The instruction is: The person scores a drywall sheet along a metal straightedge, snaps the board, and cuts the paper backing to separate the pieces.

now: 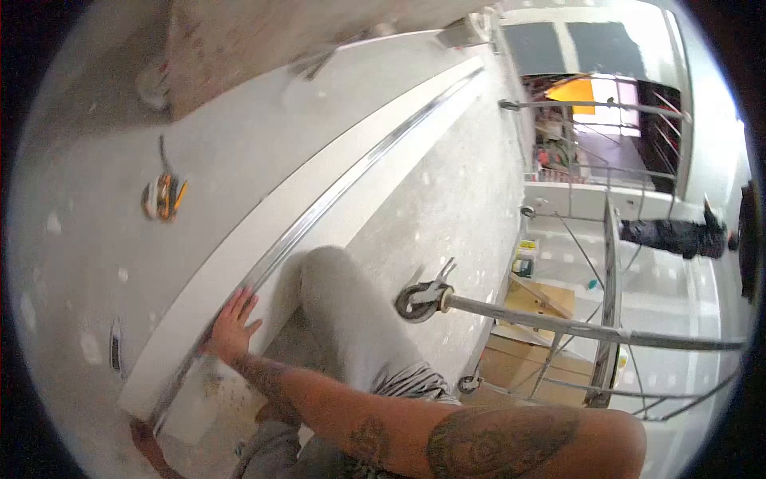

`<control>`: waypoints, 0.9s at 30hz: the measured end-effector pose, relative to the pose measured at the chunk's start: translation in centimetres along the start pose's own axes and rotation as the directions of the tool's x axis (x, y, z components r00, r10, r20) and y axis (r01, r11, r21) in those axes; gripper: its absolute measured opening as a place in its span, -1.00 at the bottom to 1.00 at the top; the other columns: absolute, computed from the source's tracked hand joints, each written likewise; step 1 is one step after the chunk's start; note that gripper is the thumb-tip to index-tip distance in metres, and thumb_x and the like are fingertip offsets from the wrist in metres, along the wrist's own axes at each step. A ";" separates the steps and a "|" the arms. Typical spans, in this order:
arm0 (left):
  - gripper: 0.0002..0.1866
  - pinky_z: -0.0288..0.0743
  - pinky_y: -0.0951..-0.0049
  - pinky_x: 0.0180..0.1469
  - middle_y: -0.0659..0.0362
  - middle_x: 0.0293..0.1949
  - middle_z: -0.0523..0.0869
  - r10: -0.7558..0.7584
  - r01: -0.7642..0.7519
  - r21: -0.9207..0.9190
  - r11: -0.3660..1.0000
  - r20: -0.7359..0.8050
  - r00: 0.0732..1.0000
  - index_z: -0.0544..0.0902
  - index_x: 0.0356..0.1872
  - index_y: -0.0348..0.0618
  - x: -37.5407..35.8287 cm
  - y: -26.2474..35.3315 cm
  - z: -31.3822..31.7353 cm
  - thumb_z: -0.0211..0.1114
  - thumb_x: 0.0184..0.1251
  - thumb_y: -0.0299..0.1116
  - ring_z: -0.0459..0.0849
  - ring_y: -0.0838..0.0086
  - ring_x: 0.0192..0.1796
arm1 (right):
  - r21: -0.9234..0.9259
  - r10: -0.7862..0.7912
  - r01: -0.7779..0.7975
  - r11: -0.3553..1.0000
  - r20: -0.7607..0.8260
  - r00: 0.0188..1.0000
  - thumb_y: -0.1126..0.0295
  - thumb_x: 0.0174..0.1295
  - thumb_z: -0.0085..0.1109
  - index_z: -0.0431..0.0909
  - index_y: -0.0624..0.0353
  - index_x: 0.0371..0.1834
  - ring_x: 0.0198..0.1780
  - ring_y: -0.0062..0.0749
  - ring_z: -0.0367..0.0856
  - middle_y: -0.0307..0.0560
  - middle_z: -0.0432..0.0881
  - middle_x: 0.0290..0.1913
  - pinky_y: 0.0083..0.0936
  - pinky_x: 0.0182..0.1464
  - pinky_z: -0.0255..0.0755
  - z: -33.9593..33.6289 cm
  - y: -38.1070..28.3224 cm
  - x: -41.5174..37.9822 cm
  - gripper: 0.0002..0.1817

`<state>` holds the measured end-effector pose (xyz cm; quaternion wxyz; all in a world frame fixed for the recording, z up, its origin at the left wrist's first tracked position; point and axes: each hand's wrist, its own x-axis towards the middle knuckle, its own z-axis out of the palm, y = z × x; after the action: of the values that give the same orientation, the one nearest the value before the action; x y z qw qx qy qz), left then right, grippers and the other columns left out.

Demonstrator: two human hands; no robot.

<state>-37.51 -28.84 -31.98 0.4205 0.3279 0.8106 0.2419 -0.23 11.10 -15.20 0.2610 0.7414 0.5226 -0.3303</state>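
Observation:
My right hand (231,323) lies with its fingers spread on a long white board strip (239,247) and the shiny metal strip (319,207) along it. At the strip's near end is my left hand (144,437), dim and small; its fingers cannot be made out. The metal strip runs away from me toward the far wall. My grey-trousered knee (327,267) rests beside the board. Farther off on the floor sit a tape measure (162,198) and a yellow-orange pencil (181,195). A narrow dark-slotted tool (116,347) lies near the strip's near end.
The view is turned sideways. A wheeled scaffold (590,327) stands beside me, its caster (423,302) close to my knee. Brown boards (519,367) lean behind it. Another person in dark clothes (670,235) is beyond the scaffold. A large stained panel (239,48) rises on the other side.

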 end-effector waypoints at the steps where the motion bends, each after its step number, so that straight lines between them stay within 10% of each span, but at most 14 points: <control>1: -0.53 0.37 0.31 0.21 0.02 0.16 0.51 -0.113 0.104 0.129 0.986 0.065 0.992 0.47 0.20 -0.32 0.7 0.8 0.2 0.21 0.33 -0.29 0.47 0.26 0.18 | -0.075 0.036 -0.055 0.996 -0.227 0.973 -0.06 -0.34 0.62 -0.49 0.61 0.40 0.49 0.47 -0.50 0.56 -0.53 0.46 0.48 0.28 -0.01 3.4 0.3 1.4 0.58; 3: -0.42 0.38 0.27 0.25 -0.01 0.26 0.47 -0.218 0.182 0.270 0.946 0.110 0.970 0.44 0.28 -0.29 0.6 4.4 -0.6 0.20 0.34 -0.12 0.43 0.22 0.29 | -0.087 0.066 -0.089 0.992 -0.238 0.969 -0.05 -0.37 0.64 -0.53 0.57 0.41 0.50 0.44 -0.53 0.52 -0.55 0.47 0.49 0.29 -0.03 3.6 0.5 1.9 0.61; 6: -0.72 0.47 0.28 0.03 0.00 -0.14 0.66 -0.211 0.215 0.162 0.963 -0.039 0.977 0.64 -0.05 -0.36 -0.7 9.9 -0.6 0.26 0.28 -0.41 0.57 0.19 -0.08 | -0.070 0.036 -0.056 0.996 -0.259 0.965 -0.03 -0.37 0.64 -0.53 0.54 0.42 0.50 0.42 -0.53 0.48 -0.54 0.48 0.48 0.30 -0.04 3.9 0.9 1.5 0.61; 13: -0.55 0.35 0.18 0.21 -0.10 0.10 0.58 -0.210 0.177 0.246 0.953 0.118 0.971 0.51 0.17 -0.31 1.2 6.0 0.3 0.23 0.35 -0.25 0.51 0.08 0.13 | 0.027 0.028 -0.028 0.999 0.011 1.000 -0.10 -0.42 0.63 -0.53 0.53 0.42 0.51 0.42 -0.51 0.46 -0.51 0.49 0.51 0.28 -0.05 0.8 -0.1 -0.1 0.64; 16: -0.40 0.21 0.17 0.37 -0.03 0.27 0.47 -0.324 0.258 0.319 0.912 0.173 0.930 0.37 0.31 -0.26 1.8 2.6 -0.3 0.29 0.29 -0.27 0.41 0.14 0.31 | -0.144 0.060 -0.097 0.985 -0.244 0.968 -0.17 -0.44 0.61 -0.54 0.54 0.42 0.50 0.43 -0.55 0.46 -0.53 0.49 0.54 0.28 -0.13 6.3 1.4 3.5 0.66; 18: -0.39 0.08 0.19 0.47 0.02 0.39 0.33 -0.310 0.185 0.660 0.728 0.077 0.948 0.31 0.38 -0.16 0.8 17.8 -0.7 0.20 0.35 -0.22 0.24 0.23 0.45 | 0.037 -0.007 0.012 0.999 -0.142 0.990 -0.27 -0.46 0.58 -0.53 0.56 0.42 0.50 0.41 -0.60 0.46 -0.54 0.49 0.55 0.30 -0.27 5.5 1.7 2.9 0.69; 20: -0.47 0.12 0.14 0.43 -0.02 0.37 0.35 -0.309 0.273 0.505 0.819 -0.015 0.951 0.38 0.32 -0.18 3.7 27.5 -1.7 0.16 0.38 -0.22 0.29 0.12 0.40 | -0.026 0.017 -0.017 1.000 -0.022 1.000 -0.27 -0.27 0.48 -0.41 0.54 0.45 0.50 0.45 -0.54 0.46 -0.52 0.50 0.57 0.28 -0.25 3.1 0.9 1.5 0.54; 22: -0.62 0.36 0.16 0.24 -0.01 0.14 0.56 0.225 -0.075 0.664 0.744 -0.143 0.964 0.53 0.11 -0.22 7.0 26.4 0.4 0.19 0.36 -0.23 0.48 0.13 0.22 | 0.001 0.046 -0.046 0.999 0.011 0.999 -0.32 -0.43 0.55 -0.69 0.51 0.38 0.49 0.35 -0.70 0.43 -0.66 0.47 0.44 0.37 -0.36 3.4 0.4 1.6 0.73; 25: -0.63 0.50 0.21 0.04 0.05 -0.08 0.63 0.393 -0.310 0.489 0.815 -0.074 0.917 0.58 -0.07 -0.20 11.7 36.1 2.6 0.37 0.19 -0.20 0.58 0.14 0.02 | 0.015 0.015 -0.016 1.000 0.067 0.998 -0.27 -0.51 0.61 -0.71 0.49 0.37 0.49 0.34 -0.73 0.41 -0.68 0.47 0.42 0.38 -0.37 3.4 -0.6 1.0 0.77; 27: -0.57 0.44 0.12 0.13 -0.02 -0.01 0.63 0.273 -0.199 0.538 0.819 -0.061 0.960 0.56 0.02 -0.17 13.5 38.4 3.2 0.39 0.15 -0.23 0.56 0.08 0.10 | 0.047 0.040 -0.039 0.998 -0.005 0.999 -0.22 -0.58 0.66 -0.73 0.47 0.37 0.49 0.32 -0.74 0.39 -0.67 0.47 0.41 0.38 -0.37 3.7 -0.9 0.8 0.81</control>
<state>-28.04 7.06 -15.11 0.2254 0.5113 0.8252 0.0822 -1.72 9.20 -18.26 0.2485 0.7585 0.5008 -0.3350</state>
